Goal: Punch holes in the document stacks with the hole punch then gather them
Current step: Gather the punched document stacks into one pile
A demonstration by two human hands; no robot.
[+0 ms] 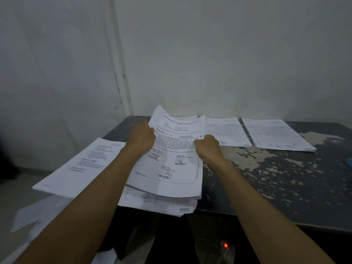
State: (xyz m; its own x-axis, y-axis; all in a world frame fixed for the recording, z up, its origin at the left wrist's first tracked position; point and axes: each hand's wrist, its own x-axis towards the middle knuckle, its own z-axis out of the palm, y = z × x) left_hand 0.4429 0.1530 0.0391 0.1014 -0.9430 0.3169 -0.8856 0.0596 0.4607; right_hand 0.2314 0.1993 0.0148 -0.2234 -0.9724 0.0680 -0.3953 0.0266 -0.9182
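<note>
Frame centre: left hand (142,138) and right hand (206,147) gripping printed document stack (171,159), fingers clamped on opposite long edges. Long axis toward wall, near end overhanging worktop (285,178). Hole punch unseen. Two punched stacks (226,132) upper right, nearer right hand.

Centre stack (171,164) on table (276,178), overhanging its 6 o'clock edge. Loose sheets (76,164) at 9 o'clock. Two stacks at 2 o'clock, side by side: nearer (226,131), outer (276,134). Wall (209,54) at 12.

Both arms outstretched, left grip (142,138) and right grip (206,144) curled.
</note>
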